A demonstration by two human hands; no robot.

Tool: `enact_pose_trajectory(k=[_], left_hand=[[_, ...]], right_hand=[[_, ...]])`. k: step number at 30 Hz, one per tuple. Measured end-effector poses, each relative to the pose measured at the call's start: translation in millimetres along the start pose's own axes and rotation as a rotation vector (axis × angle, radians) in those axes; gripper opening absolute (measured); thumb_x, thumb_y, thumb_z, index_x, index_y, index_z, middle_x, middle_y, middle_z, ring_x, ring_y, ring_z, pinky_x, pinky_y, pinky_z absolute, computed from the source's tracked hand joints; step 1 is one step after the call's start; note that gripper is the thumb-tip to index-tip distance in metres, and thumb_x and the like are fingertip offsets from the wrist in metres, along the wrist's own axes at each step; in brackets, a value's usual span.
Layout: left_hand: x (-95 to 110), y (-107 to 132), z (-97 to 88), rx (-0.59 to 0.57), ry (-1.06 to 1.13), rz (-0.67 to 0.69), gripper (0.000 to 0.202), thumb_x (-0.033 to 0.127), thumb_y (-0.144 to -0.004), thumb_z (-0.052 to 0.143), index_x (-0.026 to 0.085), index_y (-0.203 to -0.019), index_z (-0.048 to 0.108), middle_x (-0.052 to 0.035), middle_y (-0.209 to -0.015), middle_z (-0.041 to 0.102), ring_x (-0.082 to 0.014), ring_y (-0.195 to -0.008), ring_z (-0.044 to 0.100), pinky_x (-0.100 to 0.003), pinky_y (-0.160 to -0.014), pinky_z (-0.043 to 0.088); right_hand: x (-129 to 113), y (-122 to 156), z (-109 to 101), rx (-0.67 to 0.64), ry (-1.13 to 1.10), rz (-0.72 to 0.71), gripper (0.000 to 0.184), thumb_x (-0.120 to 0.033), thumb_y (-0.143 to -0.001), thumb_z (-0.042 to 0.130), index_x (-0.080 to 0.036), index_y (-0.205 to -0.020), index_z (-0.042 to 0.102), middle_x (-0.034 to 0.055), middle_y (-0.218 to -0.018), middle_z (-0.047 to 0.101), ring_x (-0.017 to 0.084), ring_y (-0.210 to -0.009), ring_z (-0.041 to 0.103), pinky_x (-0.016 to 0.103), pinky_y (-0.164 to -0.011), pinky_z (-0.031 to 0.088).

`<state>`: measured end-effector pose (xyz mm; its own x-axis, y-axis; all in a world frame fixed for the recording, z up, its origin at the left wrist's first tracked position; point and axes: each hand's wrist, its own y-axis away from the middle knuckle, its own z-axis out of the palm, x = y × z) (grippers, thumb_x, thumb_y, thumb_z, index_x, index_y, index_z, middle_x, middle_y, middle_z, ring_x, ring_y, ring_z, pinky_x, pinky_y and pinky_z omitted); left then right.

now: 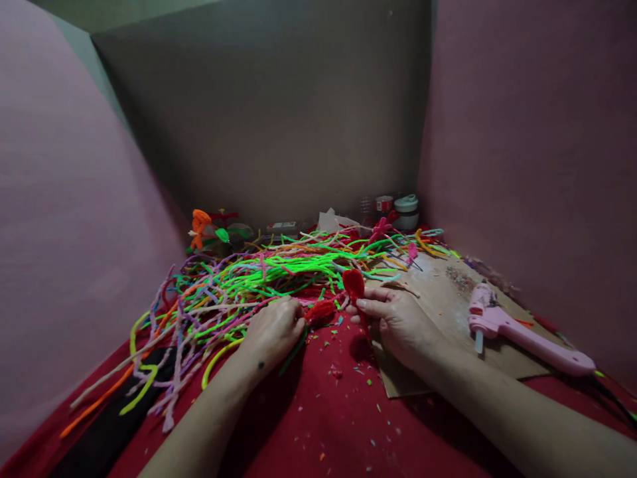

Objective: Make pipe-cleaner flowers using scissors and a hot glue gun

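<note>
My left hand (273, 330) is closed, its fingers curled round one end of a red pipe-cleaner piece (321, 311) low over the red cloth (323, 411). Beside it, my right hand (395, 318) pinches a red pipe-cleaner loop (354, 284) that stands up between its fingertips. The two hands are close together, a few centimetres apart. Just beyond them lies a big heap of loose pipe cleaners (239, 279), mostly neon green, with pink, purple and orange strands.
A pink glue gun (517, 328) lies on a cardboard sheet (448, 299) to the right. Small jars (405, 211) and an orange pipe-cleaner flower (200, 227) stand at the back. Pink walls close in both sides. Coloured clippings dot the cloth.
</note>
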<state>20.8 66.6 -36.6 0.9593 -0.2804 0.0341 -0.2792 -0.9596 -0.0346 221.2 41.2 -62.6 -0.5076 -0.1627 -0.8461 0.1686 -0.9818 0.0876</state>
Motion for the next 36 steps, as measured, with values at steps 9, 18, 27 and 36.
enact_pose_trajectory(k=[9, 18, 27, 36], left_hand=[[21, 15, -10.2, 0.287, 0.65, -0.079, 0.018, 0.034, -0.074, 0.052, 0.017, -0.072, 0.059, 0.0001, -0.065, 0.061, -0.0136, -0.058, 0.054, -0.023, -0.055, 0.04], [39, 13, -2.5, 0.047, 0.937, -0.129, 0.018, 0.03, -0.067, 0.056, 0.017, -0.057, 0.048, 0.0054, -0.049, 0.044, -0.0078, -0.045, 0.038, -0.021, -0.045, 0.029], [25, 9, -3.9, -0.256, 0.891, -0.047, 0.019, 0.032, -0.068, 0.056, 0.014, -0.069, 0.062, 0.0033, -0.052, 0.052, -0.0084, -0.044, 0.041, -0.02, -0.043, 0.029], [-32, 2, -18.5, -0.022, 0.412, -0.025, 0.015, 0.025, -0.069, 0.053, 0.018, -0.07, 0.066, -0.0004, -0.067, 0.063, -0.0145, -0.064, 0.055, -0.024, -0.061, 0.039]], right_hand=[[-1, 1, 4, 0.029, 0.013, -0.041, 0.016, -0.022, -0.063, 0.068, -0.014, -0.074, 0.06, 0.0046, -0.068, 0.066, 0.012, -0.055, 0.057, 0.021, -0.045, 0.036], [-1, -1, 4, 0.121, -0.039, -0.088, 0.019, -0.021, -0.06, 0.068, -0.014, -0.077, 0.06, 0.0029, -0.065, 0.066, 0.012, -0.053, 0.058, 0.023, -0.049, 0.041], [-7, 0, 2, 0.167, -0.034, -0.114, 0.022, -0.022, -0.059, 0.07, -0.014, -0.078, 0.063, 0.0035, -0.063, 0.067, 0.014, -0.056, 0.061, 0.026, -0.055, 0.046], [-5, -1, -1, 0.155, -0.035, -0.052, 0.013, -0.02, -0.063, 0.069, -0.016, -0.074, 0.064, 0.0021, -0.062, 0.067, 0.013, -0.055, 0.06, 0.024, -0.053, 0.046]])
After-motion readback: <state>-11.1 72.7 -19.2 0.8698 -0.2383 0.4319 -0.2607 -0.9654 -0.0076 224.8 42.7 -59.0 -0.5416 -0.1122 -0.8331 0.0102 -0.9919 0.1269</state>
